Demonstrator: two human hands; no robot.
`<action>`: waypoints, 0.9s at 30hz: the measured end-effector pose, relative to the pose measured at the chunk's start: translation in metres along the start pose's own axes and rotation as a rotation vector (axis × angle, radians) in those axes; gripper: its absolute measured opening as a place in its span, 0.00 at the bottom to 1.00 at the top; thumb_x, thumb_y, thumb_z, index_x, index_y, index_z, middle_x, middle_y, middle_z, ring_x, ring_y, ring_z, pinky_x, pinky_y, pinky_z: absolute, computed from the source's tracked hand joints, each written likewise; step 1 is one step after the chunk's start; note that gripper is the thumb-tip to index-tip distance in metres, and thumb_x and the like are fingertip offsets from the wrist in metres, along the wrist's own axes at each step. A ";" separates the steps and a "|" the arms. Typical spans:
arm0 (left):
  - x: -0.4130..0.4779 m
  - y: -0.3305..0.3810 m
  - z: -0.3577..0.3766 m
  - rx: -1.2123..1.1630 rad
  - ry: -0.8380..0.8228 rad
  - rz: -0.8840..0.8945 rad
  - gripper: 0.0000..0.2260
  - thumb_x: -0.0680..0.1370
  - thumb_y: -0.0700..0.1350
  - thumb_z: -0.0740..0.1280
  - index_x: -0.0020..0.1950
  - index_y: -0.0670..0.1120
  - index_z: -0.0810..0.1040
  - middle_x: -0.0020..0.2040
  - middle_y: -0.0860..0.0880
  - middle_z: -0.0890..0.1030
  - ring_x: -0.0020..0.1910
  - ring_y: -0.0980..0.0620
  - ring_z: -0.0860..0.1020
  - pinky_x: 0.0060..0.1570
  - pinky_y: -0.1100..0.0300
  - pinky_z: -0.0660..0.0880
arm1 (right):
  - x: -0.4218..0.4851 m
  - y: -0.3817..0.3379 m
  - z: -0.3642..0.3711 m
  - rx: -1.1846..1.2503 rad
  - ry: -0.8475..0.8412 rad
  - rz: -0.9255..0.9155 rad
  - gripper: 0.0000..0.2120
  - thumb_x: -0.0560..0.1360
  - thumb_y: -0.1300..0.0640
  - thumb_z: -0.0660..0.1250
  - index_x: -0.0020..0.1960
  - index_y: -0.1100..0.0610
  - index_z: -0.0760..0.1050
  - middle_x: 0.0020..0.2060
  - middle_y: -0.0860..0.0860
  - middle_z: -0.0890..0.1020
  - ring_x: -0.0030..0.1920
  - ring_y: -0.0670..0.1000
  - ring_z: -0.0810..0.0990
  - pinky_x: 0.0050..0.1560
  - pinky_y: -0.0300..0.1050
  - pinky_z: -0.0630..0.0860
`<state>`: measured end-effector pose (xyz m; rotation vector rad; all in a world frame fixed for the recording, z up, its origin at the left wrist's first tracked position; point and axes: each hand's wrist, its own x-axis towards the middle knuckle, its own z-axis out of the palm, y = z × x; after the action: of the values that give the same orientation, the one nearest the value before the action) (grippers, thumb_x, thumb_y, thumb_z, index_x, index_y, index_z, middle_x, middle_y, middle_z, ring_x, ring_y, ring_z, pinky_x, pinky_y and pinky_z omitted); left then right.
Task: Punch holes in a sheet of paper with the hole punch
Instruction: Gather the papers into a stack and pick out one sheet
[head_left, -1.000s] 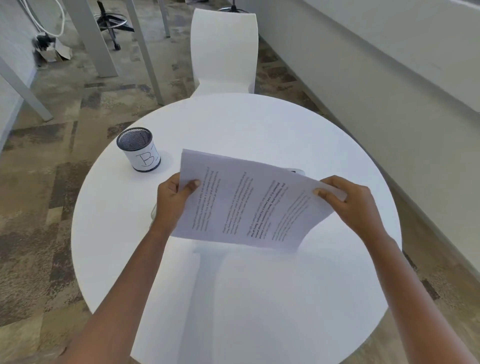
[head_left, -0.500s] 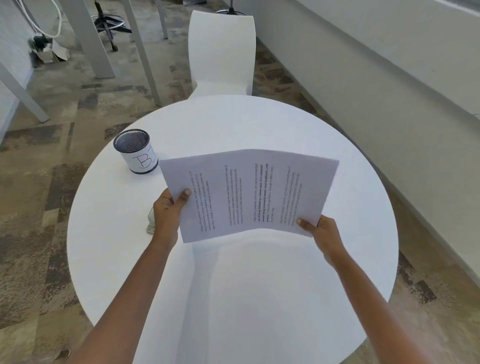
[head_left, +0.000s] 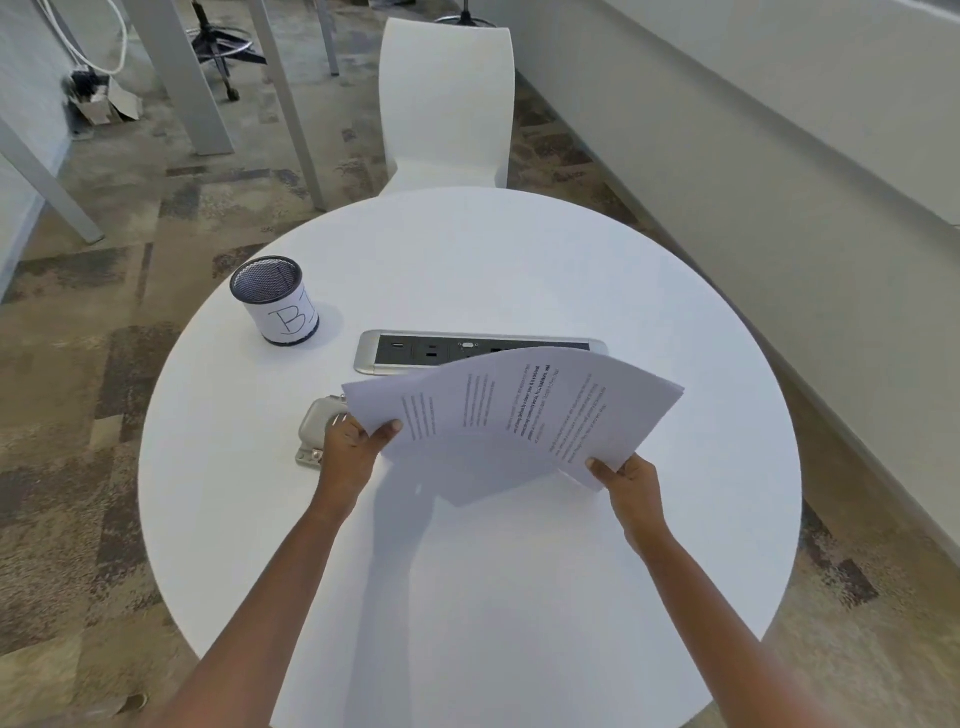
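Note:
A printed sheet of paper (head_left: 514, 410) arches above the round white table (head_left: 467, 597), its text running sideways. My left hand (head_left: 353, 447) pinches its left corner with the thumb on top. My right hand (head_left: 626, 478) grips the near right corner. A silver metal hole punch (head_left: 318, 427) lies on the table just left of my left hand, partly hidden behind it and the paper's left edge.
A black mesh pen cup (head_left: 275, 300) with a white label marked "B" stands at the table's left. A silver power outlet strip (head_left: 415, 353) is set into the table beyond the paper. A white chair (head_left: 447, 104) is at the far side; a wall runs along the right.
The sheet has dropped lower and flatter over the table, bowing upward. The outlet strip and the hole punch, hidden behind it before, now show. Both hands keep their hold.

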<state>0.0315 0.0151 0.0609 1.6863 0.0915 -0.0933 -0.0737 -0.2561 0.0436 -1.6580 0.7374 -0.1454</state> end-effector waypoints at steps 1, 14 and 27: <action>0.000 -0.001 0.000 0.003 0.007 0.001 0.09 0.73 0.32 0.66 0.53 0.38 0.76 0.47 0.52 0.78 0.31 0.72 0.78 0.32 0.80 0.72 | 0.000 0.002 0.000 0.013 0.013 -0.003 0.09 0.73 0.68 0.64 0.49 0.56 0.77 0.48 0.54 0.81 0.47 0.55 0.78 0.50 0.47 0.73; 0.004 0.032 -0.005 0.133 0.167 0.107 0.37 0.70 0.35 0.72 0.73 0.42 0.55 0.69 0.38 0.64 0.66 0.41 0.68 0.61 0.47 0.72 | 0.010 -0.024 -0.021 -0.171 0.047 -0.209 0.11 0.74 0.65 0.64 0.55 0.61 0.77 0.49 0.52 0.81 0.51 0.54 0.79 0.55 0.47 0.74; 0.012 0.092 0.016 0.493 -0.329 0.339 0.05 0.74 0.41 0.69 0.48 0.43 0.82 0.42 0.46 0.81 0.37 0.53 0.74 0.36 0.75 0.67 | -0.002 -0.136 -0.048 -0.333 -0.113 -0.667 0.11 0.73 0.62 0.62 0.39 0.46 0.75 0.33 0.34 0.79 0.37 0.36 0.74 0.38 0.24 0.66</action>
<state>0.0535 -0.0114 0.1484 2.1278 -0.4994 -0.1447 -0.0466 -0.2898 0.1815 -2.1658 0.0986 -0.4121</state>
